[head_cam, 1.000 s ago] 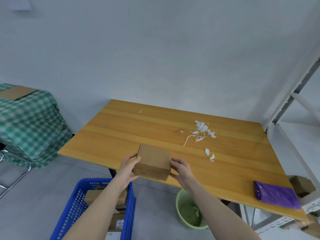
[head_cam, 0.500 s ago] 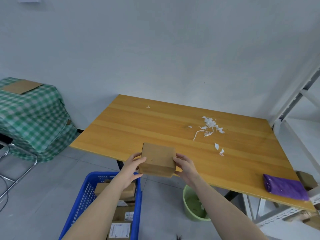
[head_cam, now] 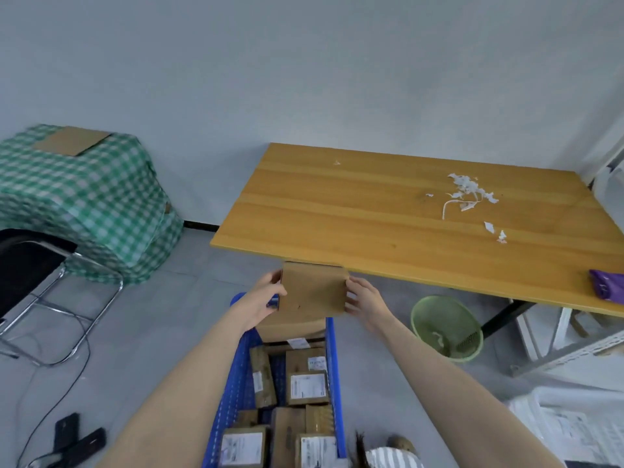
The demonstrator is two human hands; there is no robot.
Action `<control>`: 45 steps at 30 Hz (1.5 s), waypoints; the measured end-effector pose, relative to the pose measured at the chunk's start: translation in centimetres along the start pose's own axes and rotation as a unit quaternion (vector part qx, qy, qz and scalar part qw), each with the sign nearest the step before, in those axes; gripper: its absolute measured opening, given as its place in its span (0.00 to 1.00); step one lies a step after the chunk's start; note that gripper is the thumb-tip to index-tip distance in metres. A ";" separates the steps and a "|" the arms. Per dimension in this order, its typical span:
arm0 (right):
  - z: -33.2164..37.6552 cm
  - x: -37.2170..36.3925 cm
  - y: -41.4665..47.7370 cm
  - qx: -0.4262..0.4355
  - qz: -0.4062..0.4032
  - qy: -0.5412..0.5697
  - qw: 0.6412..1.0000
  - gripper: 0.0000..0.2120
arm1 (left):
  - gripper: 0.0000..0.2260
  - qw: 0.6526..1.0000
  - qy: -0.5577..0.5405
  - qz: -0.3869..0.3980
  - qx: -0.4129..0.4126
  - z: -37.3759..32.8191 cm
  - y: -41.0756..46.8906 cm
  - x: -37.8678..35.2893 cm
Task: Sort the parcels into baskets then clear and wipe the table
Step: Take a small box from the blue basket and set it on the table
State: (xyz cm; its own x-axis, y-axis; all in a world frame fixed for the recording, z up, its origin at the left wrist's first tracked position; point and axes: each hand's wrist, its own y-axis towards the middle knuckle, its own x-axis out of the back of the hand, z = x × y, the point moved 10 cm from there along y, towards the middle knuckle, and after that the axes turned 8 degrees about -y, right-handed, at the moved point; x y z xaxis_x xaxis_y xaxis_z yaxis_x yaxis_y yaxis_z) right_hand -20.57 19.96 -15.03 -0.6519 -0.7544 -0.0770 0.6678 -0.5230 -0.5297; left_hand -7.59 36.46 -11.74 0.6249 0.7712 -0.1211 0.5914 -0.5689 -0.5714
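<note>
The blue plastic basket (head_cam: 332, 359) on the floor is nearly full of labelled cardboard parcels (head_cam: 307, 388). The plain brown cardboard parcel (head_cam: 312, 292) hangs over the basket's far end, just below the wooden tabletop (head_cam: 371, 224) edge. The left hand (head_cam: 266, 298) and right hand (head_cam: 364, 298) clasp its sides, fingers curled. Little room is left there, I judge. The tabletop shows no parcels, only white paper scraps (head_cam: 467, 194) and a purple cloth (head_cam: 607, 288), so clearing and wiping remain.

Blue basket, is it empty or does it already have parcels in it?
Not empty: the blue basket holds several labelled parcels, covering most of its bottom. Another cardboard box is held above it.
</note>
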 end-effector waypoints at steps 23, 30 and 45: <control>-15.1 -4.7 5.1 -0.187 0.036 -0.231 0.954 0.07 | 0.23 0.979 0.015 -0.071 0.191 14.9 5.4 7.1; -18.9 -4.2 10.5 -0.244 0.048 -0.177 0.952 0.24 | 0.24 0.973 0.042 -0.071 0.215 16.8 9.6 5.8; -31.2 -3.9 20.1 -0.225 0.016 -0.186 0.956 0.16 | 0.27 0.970 0.094 -0.050 0.217 28.5 20.1 7.5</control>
State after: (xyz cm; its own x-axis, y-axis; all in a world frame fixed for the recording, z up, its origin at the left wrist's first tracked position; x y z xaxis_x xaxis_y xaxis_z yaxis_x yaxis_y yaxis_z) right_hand -15.82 24.73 -51.75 -0.4051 -0.8997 0.1627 0.4088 -0.3374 -0.8479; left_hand -5.53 38.93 -47.24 0.6818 0.7271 0.0801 0.4091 -0.2882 -0.8658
